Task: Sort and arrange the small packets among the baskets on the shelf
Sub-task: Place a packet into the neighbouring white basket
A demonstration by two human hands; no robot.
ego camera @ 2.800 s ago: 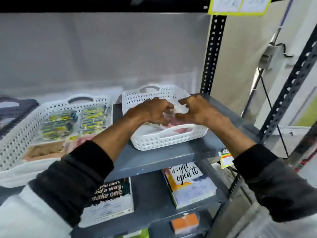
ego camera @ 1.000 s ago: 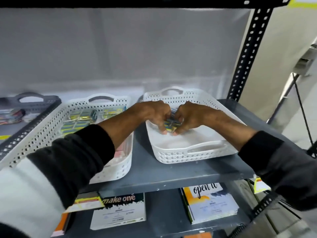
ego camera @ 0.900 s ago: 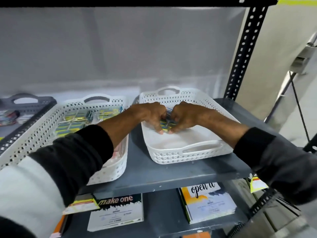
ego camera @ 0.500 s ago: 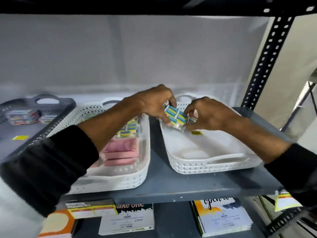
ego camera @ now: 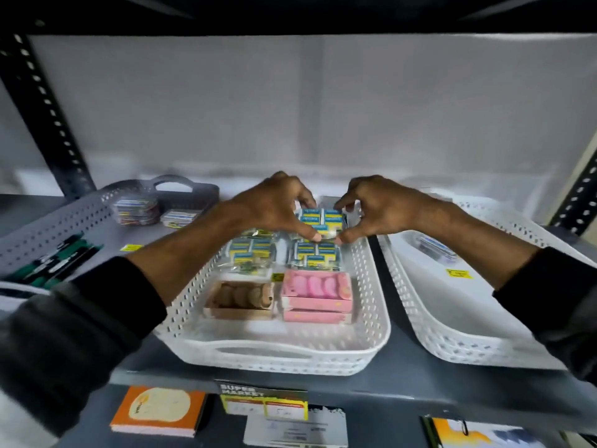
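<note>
Both hands hold one blue-and-yellow packet bundle (ego camera: 321, 219) over the far end of the middle white basket (ego camera: 371, 305). My left hand (ego camera: 274, 208) pinches its left side, my right hand (ego camera: 371, 206) its right side. Below it lie two similar bundles, one at left (ego camera: 250, 250) and one at right (ego camera: 318, 253). Nearer me in that basket sit a brown box (ego camera: 240, 299) and stacked pink boxes (ego camera: 316, 294). The right white basket (ego camera: 458, 337) holds one packet (ego camera: 434, 248) at its far end.
A grey basket (ego camera: 48, 231) on the left holds more packets (ego camera: 137, 210) and dark pens (ego camera: 55, 260). Perforated shelf posts stand at far left (ego camera: 48, 114) and far right (ego camera: 578, 202). Booklets and a price tag (ego camera: 263, 402) sit below the shelf edge.
The hands carried the blue-and-yellow bundle from the right white basket leftward over the middle basket's far end. The view shifted left, showing the grey basket fully.
</note>
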